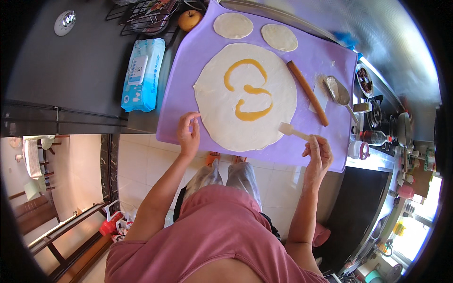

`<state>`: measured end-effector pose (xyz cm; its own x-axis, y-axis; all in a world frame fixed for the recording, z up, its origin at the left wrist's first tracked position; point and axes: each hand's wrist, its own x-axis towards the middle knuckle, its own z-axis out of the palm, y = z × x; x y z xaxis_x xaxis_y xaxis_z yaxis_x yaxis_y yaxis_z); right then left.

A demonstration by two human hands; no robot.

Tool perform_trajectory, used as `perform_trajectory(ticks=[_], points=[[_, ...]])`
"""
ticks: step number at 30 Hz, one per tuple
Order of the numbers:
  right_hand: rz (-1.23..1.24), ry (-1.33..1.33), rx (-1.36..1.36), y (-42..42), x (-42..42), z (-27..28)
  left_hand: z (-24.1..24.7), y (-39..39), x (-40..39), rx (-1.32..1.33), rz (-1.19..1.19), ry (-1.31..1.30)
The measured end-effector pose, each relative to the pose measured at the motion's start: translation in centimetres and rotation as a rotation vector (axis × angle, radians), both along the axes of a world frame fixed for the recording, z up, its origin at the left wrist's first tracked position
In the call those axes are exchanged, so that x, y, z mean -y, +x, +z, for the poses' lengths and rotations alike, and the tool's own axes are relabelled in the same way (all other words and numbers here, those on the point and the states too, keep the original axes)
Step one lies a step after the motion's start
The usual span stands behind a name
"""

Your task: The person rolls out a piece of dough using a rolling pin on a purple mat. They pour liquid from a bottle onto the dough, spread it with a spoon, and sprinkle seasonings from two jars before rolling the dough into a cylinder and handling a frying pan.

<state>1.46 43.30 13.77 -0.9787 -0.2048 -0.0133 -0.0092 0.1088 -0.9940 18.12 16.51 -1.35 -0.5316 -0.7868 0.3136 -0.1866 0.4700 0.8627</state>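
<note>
A large round sheet of rolled dough (216, 102) lies on a purple silicone mat (177, 95). A yellow-orange liquid, perhaps oil, forms curved trails (253, 115) on the dough. My right hand (318, 154) grips the handle of a small pale plastic measuring spoon (287, 128), its bowl over the dough's lower right edge. My left hand (188, 136) is at the dough's lower left edge, fingers loosely bent and holding nothing; one fingertip appears to touch the rim. Two smaller dough rounds (233, 26) (279, 37) rest at the far side of the mat.
Right of the dough lie a wooden rolling pin (308, 93) and a metal scoop (338, 91) with flour. A pack of wet wipes (143, 76) and a yellow fruit (190, 20) flank the mat's left side. A lidded jar (357, 150) and a bottle (374, 138) stand at right.
</note>
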Motion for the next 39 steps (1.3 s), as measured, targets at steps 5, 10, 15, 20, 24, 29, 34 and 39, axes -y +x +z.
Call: perform_trajectory(ticks=[5, 10, 15, 20, 24, 29, 34, 39], points=[[-0.091, 0.018, -0.030, 1.3, 0.4, -0.1, 0.4, 1.2, 0.2, -0.036, -0.050, 0.022], [-0.032, -0.019, -0.005, 3.1, 1.9, -0.2, 0.6, 2.2, -0.1, -0.047, -0.080, 0.048], [0.011, -0.026, -0.020, 4.0, 4.5, 0.2, 0.6, 3.1, -0.3, -0.070, -0.096, 0.041], [0.105, -0.040, 0.005, 4.1, 6.9, 0.1, 0.9, 3.8, -0.5, -0.044, -0.070, 0.041], [0.155, -0.069, 0.015, 3.5, 8.7, 0.1, 0.9, 4.2, -0.8, -0.031, -0.053, 0.042], [0.197, -0.088, -0.002, 1.8, 11.1, 0.2, 0.1, 4.0, -1.1, -0.032, -0.041, 0.014], [0.148, -0.152, -0.011, -1.2, 10.9, 0.3, 0.6, 3.6, -1.8, -0.013, -0.025, 0.073], [0.091, -0.118, -0.075, -3.9, 8.8, 0.3, 0.8, 2.4, -2.2, -0.057, 0.022, 0.072]])
